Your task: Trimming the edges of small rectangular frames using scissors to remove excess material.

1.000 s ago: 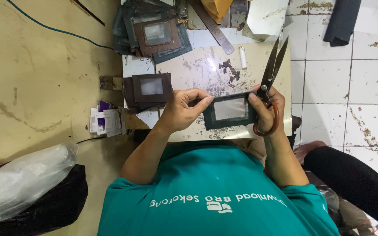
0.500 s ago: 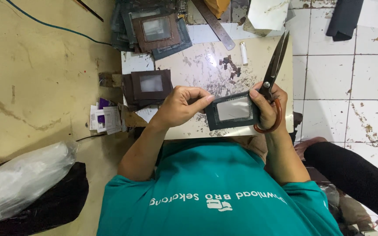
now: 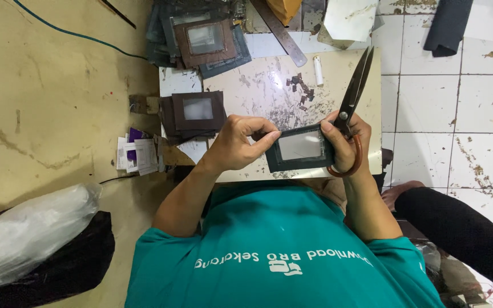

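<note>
My left hand [image 3: 238, 144] pinches the left edge of a dark, flat frame piece with a clear window [image 3: 299, 147], held just above the near edge of the small worn table [image 3: 258, 85]. My right hand [image 3: 342, 140] supports the piece's right edge. It also grips large black scissors [image 3: 354, 94] by their brown handle loop. The blades point away from me, nearly together and clear of the piece.
A stack of brown window pieces [image 3: 196, 114] lies left on the table, and another stack [image 3: 203, 39] lies farther back. A metal ruler [image 3: 281, 31], a small white tube [image 3: 318, 71] and dark scraps [image 3: 300, 88] are nearby. A plastic bag [image 3: 29, 234] sits lower left, another person's black sleeve [image 3: 457, 228] lower right.
The scissor blades have come closer together. My left hand's fingers have shifted along the piece's left edge, and the piece has tilted slightly.
</note>
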